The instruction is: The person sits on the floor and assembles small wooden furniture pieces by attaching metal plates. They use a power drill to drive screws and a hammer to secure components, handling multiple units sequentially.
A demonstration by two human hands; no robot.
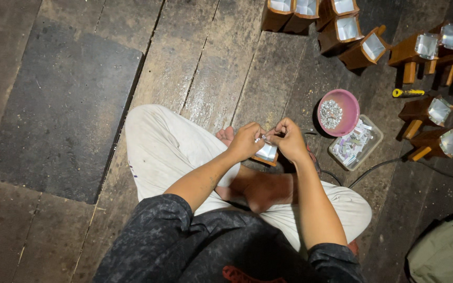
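The person sat cross-legged on the wooden floor (205,63), and both hands met just above the crossed feet, which let the lap serve as a rest for the work. The left hand (245,141) was curled over the top edge of a small wooden block with a shiny silver face (267,153), its grip closed on that edge so the block stayed tilted toward the eyes. The right hand (289,139) came in from the other side, fingers pressed together in a pinch on something small and pale at the block's upper edge; what exactly it pinched was too small to tell. The block itself sat between the two hands, touching both, with its lower end near a bare foot (263,191).

To the right, within easy reach of the right arm, stood a pink bowl (348,99) holding a heap of tiny glittering bits, and just beside it a clear plastic tub (356,145) full of small pale slips. A yellow-handled tool (408,93) lay a little farther off. Many finished-looking wooden blocks with silver faces (373,47) lay in a loose arc along the top and right of the floor, well apart from the hands. A dark cable (378,167) ran across the boards near the right knee, close enough to snag a reaching arm. A dark mat (64,110) lay on the left, and a pale green bag (446,251) sat at the lower right corner.
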